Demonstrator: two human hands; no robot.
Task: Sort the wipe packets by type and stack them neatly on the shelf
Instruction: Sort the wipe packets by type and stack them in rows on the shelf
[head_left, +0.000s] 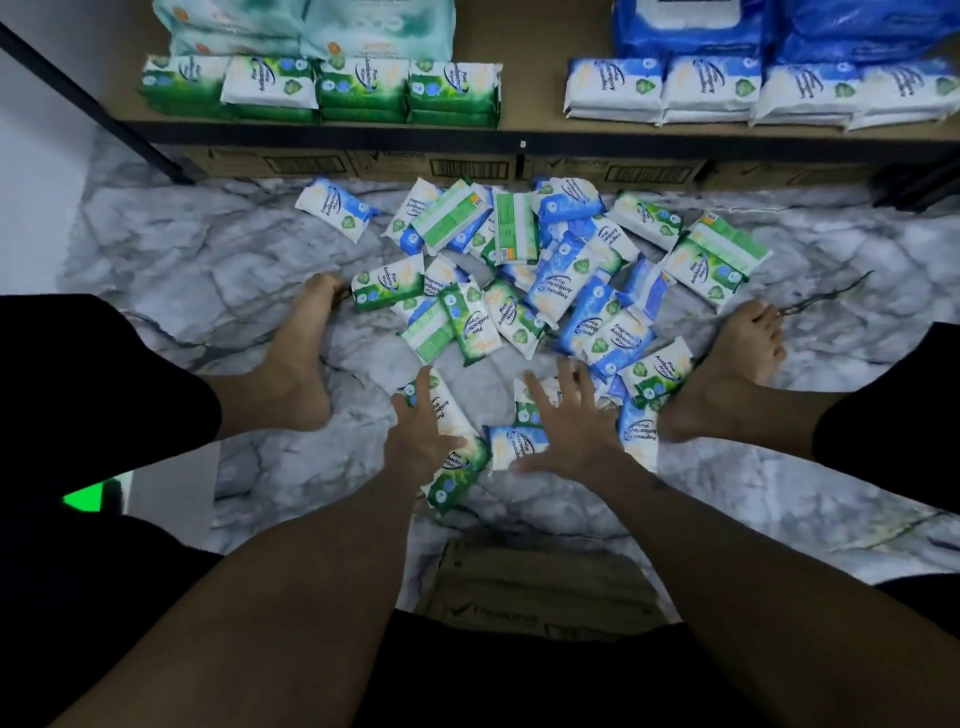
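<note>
Past cardboard box by the lap: gripping a green packet in left hand, fingers curled round it; right hand with fingers spread wide over a blue packet. Ahead, mixed pile on floor; on shelf, green stacks left, blue stacks right.

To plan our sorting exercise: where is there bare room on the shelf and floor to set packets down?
The shelf is bare between the green stacks and the blue stacks. The floor is free left of the left foot and right of the right foot. Between the feet the loose pile crowds it.
</note>
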